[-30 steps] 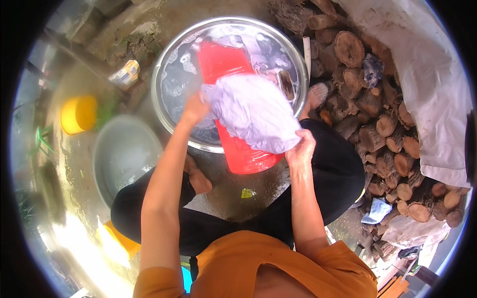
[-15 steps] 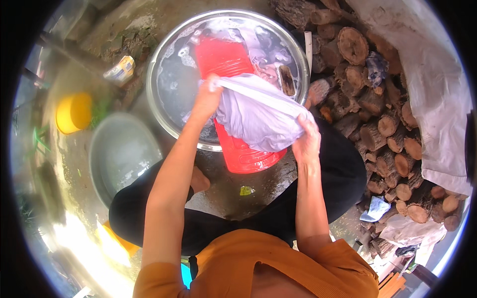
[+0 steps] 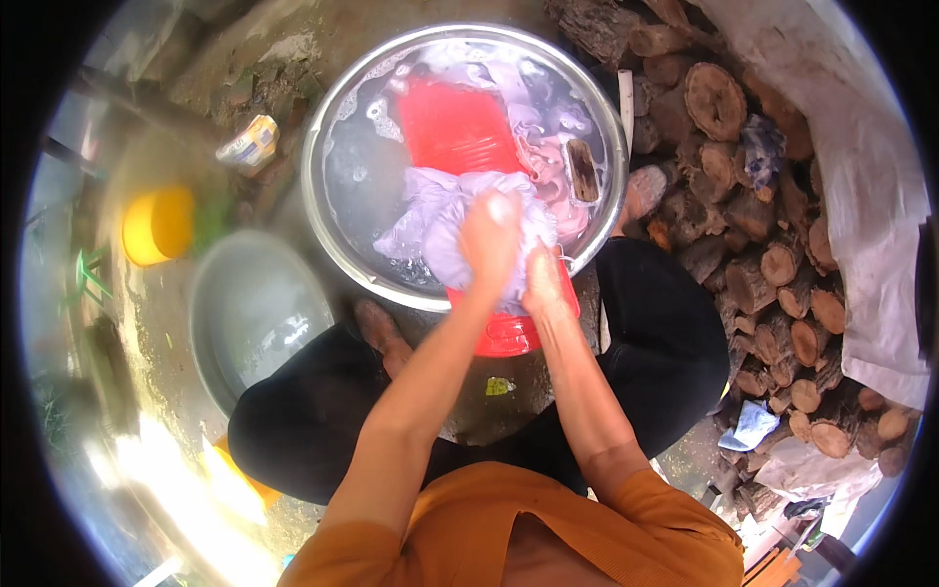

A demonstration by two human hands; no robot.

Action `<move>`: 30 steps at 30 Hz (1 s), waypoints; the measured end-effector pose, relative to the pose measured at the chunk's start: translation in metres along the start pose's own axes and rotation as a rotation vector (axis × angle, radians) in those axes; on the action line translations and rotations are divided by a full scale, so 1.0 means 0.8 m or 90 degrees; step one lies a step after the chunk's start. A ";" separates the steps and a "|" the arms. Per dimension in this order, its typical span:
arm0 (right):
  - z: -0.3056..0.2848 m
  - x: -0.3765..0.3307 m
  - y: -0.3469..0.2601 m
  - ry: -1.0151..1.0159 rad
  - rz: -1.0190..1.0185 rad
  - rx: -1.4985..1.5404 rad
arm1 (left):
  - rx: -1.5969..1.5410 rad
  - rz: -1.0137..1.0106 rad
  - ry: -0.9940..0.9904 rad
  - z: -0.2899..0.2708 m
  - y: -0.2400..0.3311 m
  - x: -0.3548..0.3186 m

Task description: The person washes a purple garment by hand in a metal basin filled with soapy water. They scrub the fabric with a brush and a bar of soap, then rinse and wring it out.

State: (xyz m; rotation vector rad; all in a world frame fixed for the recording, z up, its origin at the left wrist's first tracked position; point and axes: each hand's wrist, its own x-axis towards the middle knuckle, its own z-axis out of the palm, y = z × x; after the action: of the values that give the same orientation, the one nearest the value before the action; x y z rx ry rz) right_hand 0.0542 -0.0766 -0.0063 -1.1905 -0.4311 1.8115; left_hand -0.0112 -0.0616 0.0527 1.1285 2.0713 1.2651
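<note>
A pale lilac wet cloth (image 3: pixel 435 220) lies bunched on a red washboard (image 3: pixel 460 132) that slopes out of a large metal basin (image 3: pixel 337 220) of soapy water. My left hand (image 3: pixel 492 238) presses down on the cloth with the fingers curled into it. My right hand (image 3: pixel 541 281) grips the cloth's near edge just beside the left hand, over the board's lower end. More pink and white laundry and a brown brush (image 3: pixel 583 169) float at the basin's right side.
A smaller grey basin (image 3: pixel 245 313) of water stands to the left by my knee. A yellow tub (image 3: pixel 156 225) sits further left. Stacked firewood logs (image 3: pixel 763 245) and a white sack (image 3: pixel 861 196) fill the right side. A crumpled packet (image 3: pixel 249 145) lies on the ground.
The cloth was held up and spread between both hands; now it is bunched down on the washboard, and both hands have come together on it.
</note>
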 end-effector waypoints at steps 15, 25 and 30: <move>-0.018 -0.063 -0.126 -0.047 -0.263 0.127 | 0.270 0.183 -0.572 -0.153 -0.049 0.048; -0.058 -0.121 -0.132 0.035 -0.167 0.046 | 0.339 0.147 -0.325 -0.088 -0.050 0.085; -0.052 -0.133 -0.129 0.082 0.015 -0.067 | -0.119 0.134 -0.138 -0.117 0.025 0.143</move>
State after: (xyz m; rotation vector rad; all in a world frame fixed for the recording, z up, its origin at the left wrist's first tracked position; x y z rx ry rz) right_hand 0.1549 -0.1161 0.1033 -1.3817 -0.4439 1.7371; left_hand -0.1341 -0.0091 0.1180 1.3573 1.6763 1.3345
